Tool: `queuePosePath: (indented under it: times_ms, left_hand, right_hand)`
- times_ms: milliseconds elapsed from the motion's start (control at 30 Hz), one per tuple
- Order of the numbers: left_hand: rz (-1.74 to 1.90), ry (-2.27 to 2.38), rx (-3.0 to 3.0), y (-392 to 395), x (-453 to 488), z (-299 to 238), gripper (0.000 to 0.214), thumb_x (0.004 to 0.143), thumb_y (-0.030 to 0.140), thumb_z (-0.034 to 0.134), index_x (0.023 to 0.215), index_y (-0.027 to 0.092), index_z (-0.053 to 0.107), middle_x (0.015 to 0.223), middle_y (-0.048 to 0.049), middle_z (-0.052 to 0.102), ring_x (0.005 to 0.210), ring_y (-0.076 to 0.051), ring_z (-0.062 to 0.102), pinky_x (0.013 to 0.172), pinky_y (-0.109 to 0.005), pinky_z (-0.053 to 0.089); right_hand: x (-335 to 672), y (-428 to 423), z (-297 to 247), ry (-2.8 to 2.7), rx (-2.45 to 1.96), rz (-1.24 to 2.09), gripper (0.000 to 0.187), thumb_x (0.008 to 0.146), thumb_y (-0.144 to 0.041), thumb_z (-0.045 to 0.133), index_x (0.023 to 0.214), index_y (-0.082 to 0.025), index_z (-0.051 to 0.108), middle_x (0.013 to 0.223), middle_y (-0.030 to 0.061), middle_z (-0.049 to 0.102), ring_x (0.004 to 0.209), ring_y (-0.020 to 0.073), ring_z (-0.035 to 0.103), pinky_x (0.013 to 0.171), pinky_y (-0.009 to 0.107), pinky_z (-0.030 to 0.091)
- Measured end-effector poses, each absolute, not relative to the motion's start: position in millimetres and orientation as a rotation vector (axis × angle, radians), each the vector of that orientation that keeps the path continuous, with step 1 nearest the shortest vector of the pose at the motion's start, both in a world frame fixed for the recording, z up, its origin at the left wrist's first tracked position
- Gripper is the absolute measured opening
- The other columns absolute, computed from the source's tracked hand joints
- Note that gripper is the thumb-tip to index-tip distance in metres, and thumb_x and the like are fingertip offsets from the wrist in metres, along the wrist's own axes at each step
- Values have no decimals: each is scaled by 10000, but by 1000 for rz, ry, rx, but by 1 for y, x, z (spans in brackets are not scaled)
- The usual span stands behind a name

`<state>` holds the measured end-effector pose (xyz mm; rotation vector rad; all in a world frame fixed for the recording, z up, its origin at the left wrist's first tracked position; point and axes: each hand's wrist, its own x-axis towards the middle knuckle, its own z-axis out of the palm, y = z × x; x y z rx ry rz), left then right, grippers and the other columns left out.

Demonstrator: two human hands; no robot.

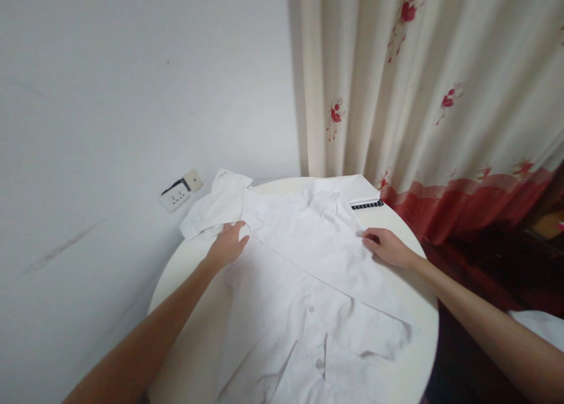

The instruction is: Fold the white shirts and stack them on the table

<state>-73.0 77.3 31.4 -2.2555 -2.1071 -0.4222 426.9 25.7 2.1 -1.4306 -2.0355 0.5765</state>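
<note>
A white shirt [286, 286] with buttons down its front lies spread over a round white table [418, 286]. One sleeve [218, 204] reaches toward the wall at the far left, and a diagonal fold edge crosses the middle of the cloth. My left hand [228, 243] rests on the shirt just below that sleeve, thumb and forefinger apart. On the other side, my right hand [385, 246] pinches the shirt's right edge between thumb and fingers. Near the far right rim is a dark braided-looking strip [367, 205], beside the white cloth there.
A plain wall [132, 87] stands close behind and to the left, with a socket plate [175, 197] on it. A floral curtain [418, 98] with a red lower band hangs behind the table's right side. Dark floor [480, 275] shows at right.
</note>
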Motion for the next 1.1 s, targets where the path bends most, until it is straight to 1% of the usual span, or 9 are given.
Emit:
queuePosePath:
  times_ms: [67, 167, 300, 367, 500, 600, 733, 867, 1100]
  left_hand:
    - [-438, -2105, -2277, 64, -76, 20, 526, 888, 281, 474, 1406, 194, 502, 1183, -139, 571, 1074, -303, 626, 1000, -426, 467]
    - [-586, -2067, -2333, 60, -80, 13, 540, 821, 148, 464, 1350, 181, 569, 1155, -122, 584, 1108, -279, 601, 1061, -405, 434]
    - [-674, -2119, -2299, 60, -77, 15, 487, 786, 93, 489, 1237, 168, 654, 1157, -124, 600, 1132, -283, 590, 1089, -442, 423]
    - [-668, -2100, -2259, 53, -69, 21, 463, 791, 84, 503, 1219, 153, 665, 1241, -156, 587, 1193, -311, 565, 1092, -478, 420]
    - [-648, -1839, -2408, 21, -39, 34, 413, 887, 170, 509, 1276, 161, 646, 1430, -171, 521, 1313, -339, 499, 1123, -506, 387]
    - [-566, -1558, -2712, -15, -16, 33, 445, 983, 315, 462, 1411, 237, 553, 1457, -111, 548, 1355, -274, 492, 1168, -464, 348]
    - [-399, -1466, -2827, -52, -7, 14, 543, 1013, 405, 440, 1548, 353, 361, 1596, -60, 392, 1482, -299, 329, 1195, -550, 264]
    - [-312, -1454, -2874, -67, -20, 6, 565, 1025, 401, 434, 1570, 394, 290, 1642, -33, 290, 1515, -300, 244, 1212, -561, 220]
    - [-209, -1340, -2937, -117, -44, 18, 544, 1042, 384, 419, 1568, 414, 283, 1652, 22, 245, 1533, -266, 185, 1247, -520, 166]
  right_hand:
    - [429, 25, 1, -2022, -1402, 571, 244, 903, -334, 459, 818, -194, 640, 703, 23, 651, 658, 191, 567, 646, 310, 401]
    - [432, 23, -3, -1983, -1383, 564, 248, 895, -336, 458, 899, -188, 657, 733, 27, 658, 684, 198, 575, 668, 317, 424]
    - [433, 20, -8, -1976, -1457, 491, 282, 899, -351, 463, 1003, -184, 664, 728, 27, 651, 670, 206, 584, 664, 325, 452]
    - [430, 18, -3, -2017, -1511, 330, 272, 897, -339, 480, 989, -183, 683, 824, 71, 677, 776, 237, 623, 746, 356, 482]
    - [407, 11, 17, -2080, -1421, 3, 299, 923, -293, 475, 1064, -174, 711, 1141, 159, 665, 1106, 313, 593, 994, 458, 458]
    - [384, 0, 24, -2247, -1193, 91, 356, 951, -278, 467, 1232, -211, 676, 1328, 133, 622, 1247, 296, 551, 1092, 481, 421]
    - [369, -15, 5, -2444, -1118, 207, 469, 991, -387, 473, 1436, -258, 545, 1537, 101, 473, 1431, 295, 405, 1176, 533, 322]
    - [376, -24, -12, -2472, -1244, 180, 567, 1013, -507, 425, 1529, -272, 423, 1613, 100, 345, 1494, 284, 295, 1205, 553, 254]
    - [403, -52, -15, -2569, -1255, 158, 595, 1021, -532, 390, 1577, -336, 313, 1644, 58, 264, 1518, 280, 220, 1219, 570, 192]
